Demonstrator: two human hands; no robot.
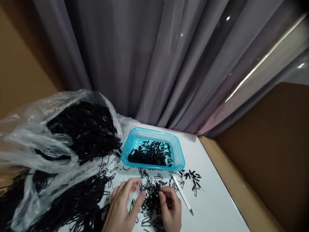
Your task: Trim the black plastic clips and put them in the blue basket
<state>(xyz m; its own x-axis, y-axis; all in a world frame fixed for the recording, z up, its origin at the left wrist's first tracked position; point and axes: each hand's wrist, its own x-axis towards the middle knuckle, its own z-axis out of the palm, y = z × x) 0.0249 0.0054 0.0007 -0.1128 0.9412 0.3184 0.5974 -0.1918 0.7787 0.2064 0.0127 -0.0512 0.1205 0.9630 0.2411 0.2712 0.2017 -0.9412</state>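
My left hand is at the left edge of a pile of small black loops. Its thumb and fingers are bent but apart, with nothing visible between them. Across the pile, my right hand has thumb and forefinger pinched together on a small black piece, its exact kind too small to make out. Just beyond both hands stands a blue plastic basket. Short black pieces lie in it, heaped along the near side.
A clear plastic bag full of black loops spills across the left side. A white pen-like stick with a dark tip lies right of my right hand. Short black pieces are scattered nearby on the white table. Grey curtains hang behind.
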